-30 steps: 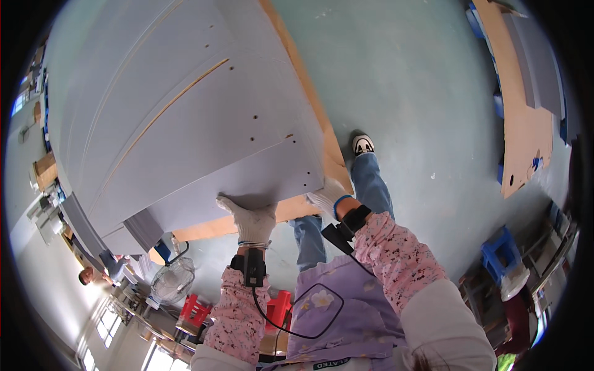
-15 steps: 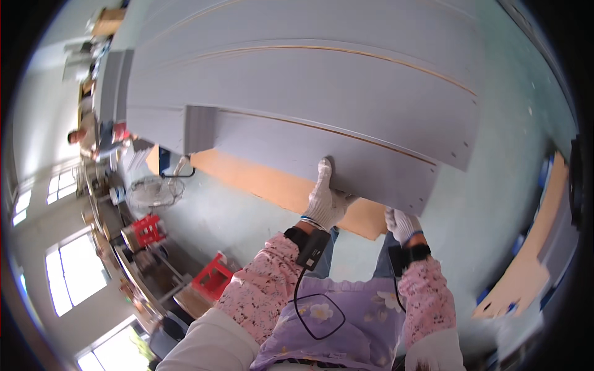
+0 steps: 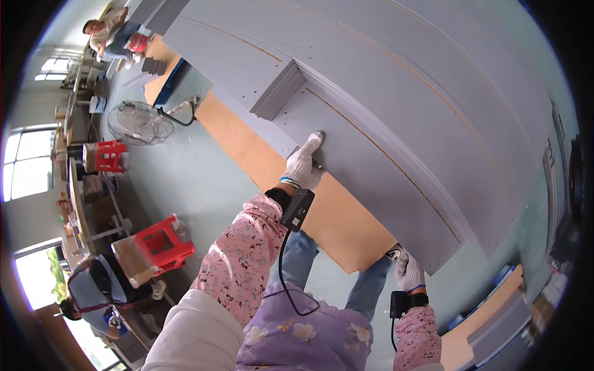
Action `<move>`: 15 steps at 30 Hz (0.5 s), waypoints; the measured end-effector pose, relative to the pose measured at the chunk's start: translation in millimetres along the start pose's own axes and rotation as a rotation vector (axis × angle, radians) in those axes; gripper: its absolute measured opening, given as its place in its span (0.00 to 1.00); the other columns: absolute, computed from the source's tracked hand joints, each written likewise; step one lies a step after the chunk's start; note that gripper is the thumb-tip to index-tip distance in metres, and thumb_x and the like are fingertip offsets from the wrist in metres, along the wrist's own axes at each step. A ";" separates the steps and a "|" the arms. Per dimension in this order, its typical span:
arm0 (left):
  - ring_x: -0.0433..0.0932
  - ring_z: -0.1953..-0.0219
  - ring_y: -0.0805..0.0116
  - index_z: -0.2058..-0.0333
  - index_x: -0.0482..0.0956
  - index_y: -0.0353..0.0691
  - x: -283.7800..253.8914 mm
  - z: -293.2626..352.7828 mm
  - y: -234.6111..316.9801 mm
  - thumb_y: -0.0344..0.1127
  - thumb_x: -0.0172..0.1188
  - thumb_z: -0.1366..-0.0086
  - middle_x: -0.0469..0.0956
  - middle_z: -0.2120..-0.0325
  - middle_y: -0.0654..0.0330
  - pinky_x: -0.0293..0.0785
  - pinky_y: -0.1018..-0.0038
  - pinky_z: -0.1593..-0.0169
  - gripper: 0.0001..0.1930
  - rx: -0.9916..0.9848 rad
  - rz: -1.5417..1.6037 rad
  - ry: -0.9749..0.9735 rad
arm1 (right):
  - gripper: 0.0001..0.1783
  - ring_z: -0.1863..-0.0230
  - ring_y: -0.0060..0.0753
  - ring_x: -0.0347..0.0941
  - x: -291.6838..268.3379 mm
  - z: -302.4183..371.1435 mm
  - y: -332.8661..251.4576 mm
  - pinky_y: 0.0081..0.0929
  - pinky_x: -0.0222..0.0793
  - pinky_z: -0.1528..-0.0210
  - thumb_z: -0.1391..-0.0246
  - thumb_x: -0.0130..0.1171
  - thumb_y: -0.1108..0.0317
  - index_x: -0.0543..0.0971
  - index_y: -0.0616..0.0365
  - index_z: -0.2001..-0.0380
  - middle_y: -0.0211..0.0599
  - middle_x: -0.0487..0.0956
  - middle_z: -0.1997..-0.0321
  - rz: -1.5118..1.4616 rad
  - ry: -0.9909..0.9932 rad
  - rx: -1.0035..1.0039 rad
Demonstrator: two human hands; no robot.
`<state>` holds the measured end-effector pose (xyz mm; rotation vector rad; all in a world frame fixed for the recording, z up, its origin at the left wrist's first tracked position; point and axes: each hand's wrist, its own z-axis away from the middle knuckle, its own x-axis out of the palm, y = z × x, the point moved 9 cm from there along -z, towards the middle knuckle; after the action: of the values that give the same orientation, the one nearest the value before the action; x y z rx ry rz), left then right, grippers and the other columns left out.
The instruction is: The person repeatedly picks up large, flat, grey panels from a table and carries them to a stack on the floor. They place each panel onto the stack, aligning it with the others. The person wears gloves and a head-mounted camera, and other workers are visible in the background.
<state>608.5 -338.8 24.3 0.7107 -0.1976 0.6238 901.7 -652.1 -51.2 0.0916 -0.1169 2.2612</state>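
Observation:
A long grey panel (image 3: 371, 179) with a narrow brown groove lies at the near side of a stack of grey panels. My left hand (image 3: 303, 166), in a white knitted glove, grips its near edge, thumb flat on top and fingers out of sight below. At the panel's right end my right hand (image 3: 408, 270), gloved alike, is closed at the near corner. A small dark and silvery spot shows beside its fingers; I cannot tell what it is. Under the panel, a light brown board (image 3: 340, 229) sticks out towards me.
Further grey panels (image 3: 427, 93) spread at the far side. A short stack of grey pieces (image 3: 278, 93) stands left of my left hand. Leftwards are a floor fan (image 3: 141, 122), red stools (image 3: 164, 244), a workbench and two seated people. Another brown board (image 3: 489, 315) lies at lower right.
The view has turned, so the panels now slant down to the right. My hands are farther apart, the left one nearer the short stack, the right one still at the panel's right end.

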 end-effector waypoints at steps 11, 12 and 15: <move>0.70 0.61 0.64 0.60 0.72 0.44 -79.8 -2.0 65.9 0.59 0.49 0.38 0.72 0.64 0.61 0.68 0.61 0.56 0.23 0.078 -0.074 0.174 | 0.19 0.88 0.18 0.55 34.0 23.4 0.1 0.17 0.50 0.86 0.38 0.50 0.54 0.62 0.44 0.82 0.21 0.60 0.87 0.017 -0.027 0.023; 0.70 0.58 0.62 0.57 0.71 0.44 -95.9 -5.3 80.1 0.61 0.46 0.37 0.73 0.61 0.60 0.67 0.59 0.53 0.25 0.115 0.049 0.286 | 0.19 0.88 0.18 0.56 29.1 24.8 -0.4 0.17 0.51 0.87 0.39 0.51 0.54 0.62 0.44 0.82 0.21 0.60 0.87 0.013 -0.008 0.019; 0.70 0.51 0.58 0.51 0.70 0.44 -105.1 -34.9 138.5 0.66 0.40 0.36 0.74 0.54 0.58 0.65 0.56 0.46 0.32 0.262 0.213 0.384 | 0.19 0.88 0.19 0.56 -0.6 21.2 -3.1 0.18 0.51 0.87 0.39 0.51 0.53 0.62 0.44 0.82 0.21 0.61 0.88 0.079 0.067 -0.003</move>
<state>440.5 -283.5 34.8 0.8122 0.1700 0.9882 905.0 -653.1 -30.1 0.0099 -0.0890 2.3400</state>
